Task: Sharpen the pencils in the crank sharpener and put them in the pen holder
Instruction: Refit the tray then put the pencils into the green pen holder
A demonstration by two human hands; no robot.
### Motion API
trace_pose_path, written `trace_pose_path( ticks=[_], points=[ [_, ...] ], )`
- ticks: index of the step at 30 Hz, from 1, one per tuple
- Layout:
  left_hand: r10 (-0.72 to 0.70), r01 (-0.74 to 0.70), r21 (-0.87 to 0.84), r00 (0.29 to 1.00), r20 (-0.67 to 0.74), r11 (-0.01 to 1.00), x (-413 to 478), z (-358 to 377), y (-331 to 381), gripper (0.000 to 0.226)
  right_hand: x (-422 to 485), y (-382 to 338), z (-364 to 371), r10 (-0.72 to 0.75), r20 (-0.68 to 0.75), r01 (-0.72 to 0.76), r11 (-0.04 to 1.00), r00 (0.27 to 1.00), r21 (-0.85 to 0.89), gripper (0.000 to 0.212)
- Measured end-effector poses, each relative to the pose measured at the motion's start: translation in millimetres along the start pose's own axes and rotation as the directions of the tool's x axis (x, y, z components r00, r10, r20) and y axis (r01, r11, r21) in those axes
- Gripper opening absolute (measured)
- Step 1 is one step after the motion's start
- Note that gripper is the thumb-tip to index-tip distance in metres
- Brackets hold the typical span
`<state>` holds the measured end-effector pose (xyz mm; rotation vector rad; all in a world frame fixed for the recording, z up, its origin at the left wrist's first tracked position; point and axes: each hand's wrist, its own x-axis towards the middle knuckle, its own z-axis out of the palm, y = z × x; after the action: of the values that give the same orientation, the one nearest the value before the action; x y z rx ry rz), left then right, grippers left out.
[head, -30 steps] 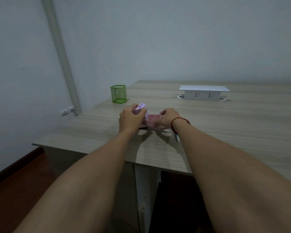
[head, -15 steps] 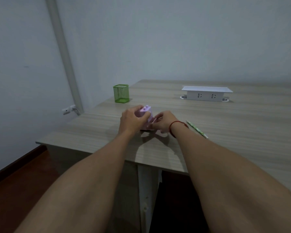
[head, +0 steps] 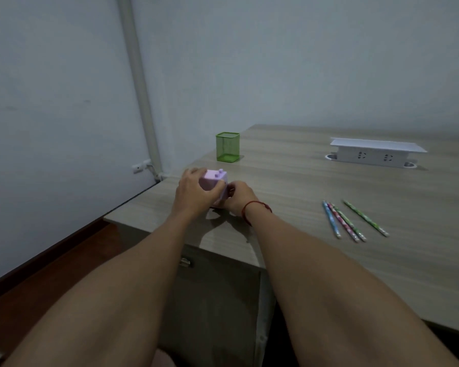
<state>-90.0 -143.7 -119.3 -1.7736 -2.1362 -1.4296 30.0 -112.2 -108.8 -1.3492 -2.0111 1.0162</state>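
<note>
A small lilac crank sharpener stands on the wooden table near its left front corner. My left hand wraps around its left side and top. My right hand, with a red string on the wrist, presses against the sharpener's right lower side; what its fingers grip is hidden. Several patterned pencils lie side by side on the table to the right, apart from both hands. A green mesh pen holder stands behind the sharpener, with nothing visible in it.
A white socket box sits at the back right of the table. The table's left edge and front corner lie close to the sharpener. A white pipe runs down the wall on the left, with a wall outlet near its foot.
The pink drawer part seen open a second ago is pushed back into the sharpener. My view has swung right, bringing the pencils into sight. Both hands stay on the sharpener.
</note>
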Motion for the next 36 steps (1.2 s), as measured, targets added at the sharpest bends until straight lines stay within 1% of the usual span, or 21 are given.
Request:
trace_pose_path(
  ticks=[3, 6, 8, 10, 11, 14, 17, 19, 20, 22, 23, 24, 26, 28, 30, 33, 34, 36],
  points=[
    [-0.004, 0.004, 0.016, 1.000, 0.003, 1.000, 4.9, -8.5, -10.9, 0.062, 8.9, -5.5, 11.8, -0.015, -0.001, 0.015, 1.000, 1.000, -0.022, 0.043],
    [-0.005, 0.003, 0.050, 0.999, 0.038, 0.999, 5.9, -12.0, -9.0, 0.061, 9.6, -4.4, 11.3, 0.005, 0.021, -0.004, 0.999, 1.000, -0.052, 0.050],
    [-0.024, 0.023, 0.053, 0.999, 0.029, 0.998, 3.0, -12.5, -2.3, 0.065, 4.6, -3.5, 4.9, 0.019, 0.022, -0.018, 0.997, 1.000, -0.070, 0.065],
    [-0.011, 0.014, 0.080, 0.999, -0.036, 0.997, 0.7, -13.1, 8.7, 0.067, -3.3, -1.2, -11.4, 0.015, -0.010, -0.016, 0.997, 1.000, -0.072, 0.083],
    [0.017, -0.009, 0.106, 0.997, -0.076, 0.994, -0.5, -13.1, 15.5, 0.065, -8.2, 1.6, -23.0, 0.009, -0.034, -0.012, 0.997, 0.999, -0.080, 0.085],
    [0.106, -0.079, 0.156, 0.980, -0.171, 0.985, -6.4, -8.0, 43.7, 0.048, -26.4, 17.5, -66.6, 0.028, -0.118, -0.046, 0.986, 0.993, -0.158, 0.074],
    [0.129, -0.103, 0.148, 0.976, -0.177, 0.984, -15.1, 10.8, 79.4, 0.037, -48.4, 42.8, -110.9, 0.084, -0.228, -0.132, 0.970, 0.970, -0.203, 0.058],
    [0.075, -0.070, 0.057, 0.994, -0.082, 0.996, -21.6, 28.4, 103.1, 0.029, -64.3, 60.5, -135.1, 0.126, -0.295, -0.199, 0.951, 0.947, -0.235, 0.048],
    [0.029, -0.029, 0.014, 1.000, 0.010, 0.999, -25.1, 38.7, 113.2, 0.026, -72.2, 68.5, -144.3, 0.142, -0.322, -0.230, 0.939, 0.936, -0.256, 0.044],
    [-0.040, 0.044, -0.015, 0.973, 0.225, 0.999, -32.8, 61.1, 131.2, 0.021, -84.5, 84.0, -157.5, 0.158, -0.361, -0.272, 0.917, 0.919, -0.291, 0.036],
    [-0.049, 0.059, -0.024, 0.955, 0.293, 0.998, -36.8, 72.1, 138.5, 0.020, -88.5, 90.8, -161.1, 0.161, -0.374, -0.285, 0.909, 0.913, -0.305, 0.033],
    [-0.053, 0.069, -0.037, 0.942, 0.332, 0.997, -41.4, 83.0, 145.4, 0.022, -91.2, 97.1, -163.5, 0.166, -0.379, -0.297, 0.900, 0.910, -0.319, 0.032],
    [-0.066, 0.095, -0.060, 0.926, 0.371, 0.994, -49.3, 101.8, 155.4, 0.026, -93.6, 108.0, -166.3, 0.189, -0.363, -0.321, 0.880, 0.913, -0.349, 0.031],
    [-0.080, 0.109, -0.048, 0.910, 0.406, 0.993, -55.3, 116.2, 160.6, 0.032, -95.1, 114.4, -166.4, 0.209, -0.344, -0.336, 0.868, 0.916, -0.367, 0.030],
    [-0.095, 0.114, -0.017, 0.894, 0.437, 0.993, -58.2, 126.9, 162.1, 0.040, -95.5, 116.7, -167.0, 0.198, -0.348, -0.332, 0.862, 0.916, -0.384, 0.033],
    [-0.124, 0.106, 0.066, 0.888, 0.443, 0.992, -58.0, 135.0, 165.4, 0.051, -95.3, 115.2, -169.0, 0.175, -0.343, -0.316, 0.854, 0.923, -0.414, 0.037],
    [-0.129, 0.095, 0.098, 0.888, 0.441, 0.991, -57.7, 134.7, 168.6, 0.052, -94.4, 115.3, -170.1, 0.171, -0.346, -0.318, 0.844, 0.923, -0.431, 0.037],
    [-0.143, 0.082, 0.155, 0.886, 0.441, 0.985, -56.0, 131.6, 176.3, 0.046, -92.0, 117.1, -171.9, 0.174, -0.347, -0.331, 0.820, 0.922, -0.467, 0.036]
  ],
)
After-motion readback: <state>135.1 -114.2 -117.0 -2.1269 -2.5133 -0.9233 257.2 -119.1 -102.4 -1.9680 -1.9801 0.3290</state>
